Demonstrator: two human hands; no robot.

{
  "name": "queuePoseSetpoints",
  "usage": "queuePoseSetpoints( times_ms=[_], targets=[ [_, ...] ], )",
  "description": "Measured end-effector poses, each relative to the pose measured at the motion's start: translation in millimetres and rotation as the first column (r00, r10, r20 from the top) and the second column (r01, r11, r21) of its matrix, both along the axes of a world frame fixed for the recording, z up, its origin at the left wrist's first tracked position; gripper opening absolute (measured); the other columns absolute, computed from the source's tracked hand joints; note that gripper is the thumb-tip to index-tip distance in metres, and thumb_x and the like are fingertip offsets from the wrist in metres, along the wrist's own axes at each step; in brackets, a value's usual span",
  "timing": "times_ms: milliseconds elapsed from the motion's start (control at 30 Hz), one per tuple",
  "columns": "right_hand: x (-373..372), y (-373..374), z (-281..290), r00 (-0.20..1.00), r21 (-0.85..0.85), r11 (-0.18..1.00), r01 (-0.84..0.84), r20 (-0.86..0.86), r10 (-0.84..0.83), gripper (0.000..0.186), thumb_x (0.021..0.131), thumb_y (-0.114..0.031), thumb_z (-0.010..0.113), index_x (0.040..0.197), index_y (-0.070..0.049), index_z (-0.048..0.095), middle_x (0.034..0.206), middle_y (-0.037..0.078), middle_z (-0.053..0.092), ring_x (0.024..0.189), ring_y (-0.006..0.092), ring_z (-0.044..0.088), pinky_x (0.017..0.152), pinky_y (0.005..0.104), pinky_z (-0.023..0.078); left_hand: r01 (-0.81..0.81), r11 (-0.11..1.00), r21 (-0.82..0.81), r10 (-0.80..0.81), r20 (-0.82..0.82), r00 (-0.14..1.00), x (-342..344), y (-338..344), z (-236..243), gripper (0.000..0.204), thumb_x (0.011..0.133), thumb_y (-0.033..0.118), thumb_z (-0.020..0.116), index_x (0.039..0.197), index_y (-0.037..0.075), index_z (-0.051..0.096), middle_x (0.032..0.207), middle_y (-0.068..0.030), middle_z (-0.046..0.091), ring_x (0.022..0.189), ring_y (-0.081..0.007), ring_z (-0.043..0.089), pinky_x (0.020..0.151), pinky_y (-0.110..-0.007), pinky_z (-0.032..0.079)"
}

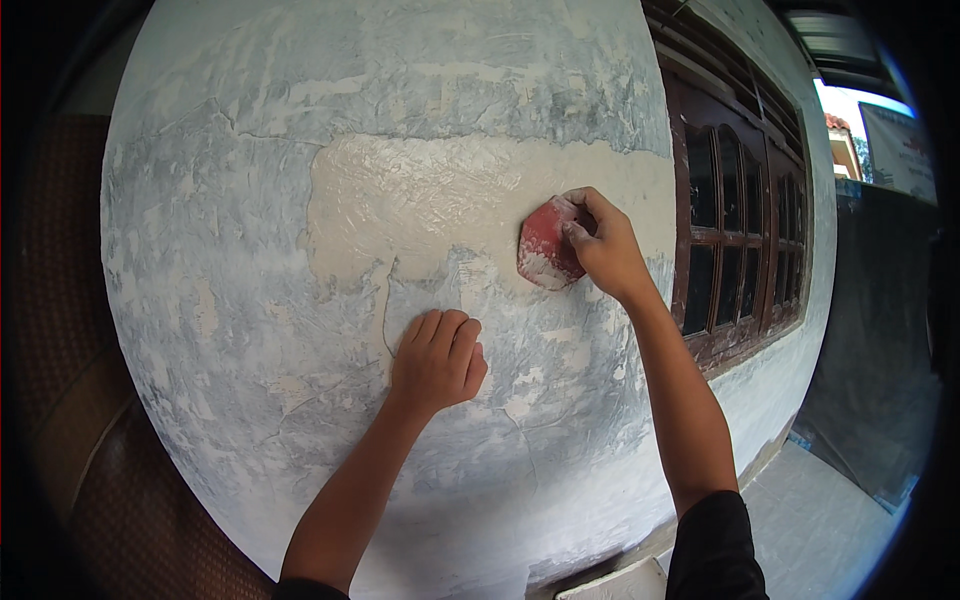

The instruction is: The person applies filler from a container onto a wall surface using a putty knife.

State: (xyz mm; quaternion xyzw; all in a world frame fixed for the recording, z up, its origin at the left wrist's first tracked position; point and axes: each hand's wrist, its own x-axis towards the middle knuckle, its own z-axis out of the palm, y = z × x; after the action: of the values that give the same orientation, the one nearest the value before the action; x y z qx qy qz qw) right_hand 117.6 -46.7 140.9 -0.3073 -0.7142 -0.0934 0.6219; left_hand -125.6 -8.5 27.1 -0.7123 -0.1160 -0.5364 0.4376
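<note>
My right hand point(596, 240) grips a red, putty-smeared flat scraper point(545, 255) against the mottled grey-white wall point(210, 300). Around the scraper spreads a band of wet, cream-coloured filler point(410, 185), rough at its edges. My left hand point(437, 357) is below and left of that band, at the wall, with its fingers curled; whatever may be in its palm is hidden.
A brown wooden window point(730, 220) adjoins the plastered section on the right. Dark brown textured panels point(115, 490) stand at the lower left. A dark sheet point(860, 300) hangs at the far right, above pale floor point(800, 500).
</note>
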Motion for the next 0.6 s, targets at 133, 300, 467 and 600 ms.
queuePoseSetpoints(
  times_ms=[133,300,467,600],
  targets=[
    [10,-1,17,0.984,0.097,0.994,-0.04,-0.169,0.056,0.023,0.088,0.002,0.057,0.11,0.0,0.061,0.096,0.012,0.069,0.09,0.0183,0.064,0.086,0.0313,0.049,-0.001,1.0,0.006,0.001,0.006,1.0,0,1,1,0.018,0.077,0.014,0.058,0.093,0.004,0.058,0.087,-0.0085,0.055,0.075,-0.0241,0.053,0.068,-0.036,0.045],
    [13,7,6,0.996,0.076,0.997,-0.007,-0.091,0.014,0.022,0.088,0.003,0.056,0.11,0.001,0.06,0.095,0.011,0.068,0.087,0.0152,0.062,0.082,0.0294,0.049,0.006,1.0,0.004,-0.006,0.002,1.0,0,0,0,0.019,0.077,0.014,0.058,0.093,0.004,0.059,0.087,-0.0086,0.055,0.075,-0.024,0.053,0.068,-0.036,0.045],
    [13,-3,6,0.955,0.075,0.985,-0.153,-0.245,0.167,0.021,0.089,0.003,0.057,0.109,0.001,0.06,0.095,0.008,0.067,0.085,0.013,0.061,0.08,0.0271,0.048,-0.01,1.0,0.019,0.01,0.007,1.0,0,2,1,0.019,0.078,0.014,0.058,0.094,0.004,0.058,0.087,-0.0086,0.055,0.076,-0.0239,0.053,0.068,-0.036,0.045],
    [-15,9,-12,0.994,0.044,0.999,0.004,-0.111,0.001,0.023,0.087,0.0,0.06,0.111,0.001,0.06,0.096,0.014,0.069,0.087,0.0199,0.065,0.083,0.0316,0.05,-0.001,1.0,-0.01,0.001,0.002,1.0,-2,2,-2,0.021,0.075,0.012,0.06,0.094,0.004,0.057,0.089,-0.0101,0.056,0.076,-0.0258,0.053,0.069,-0.038,0.046]
  ],
)
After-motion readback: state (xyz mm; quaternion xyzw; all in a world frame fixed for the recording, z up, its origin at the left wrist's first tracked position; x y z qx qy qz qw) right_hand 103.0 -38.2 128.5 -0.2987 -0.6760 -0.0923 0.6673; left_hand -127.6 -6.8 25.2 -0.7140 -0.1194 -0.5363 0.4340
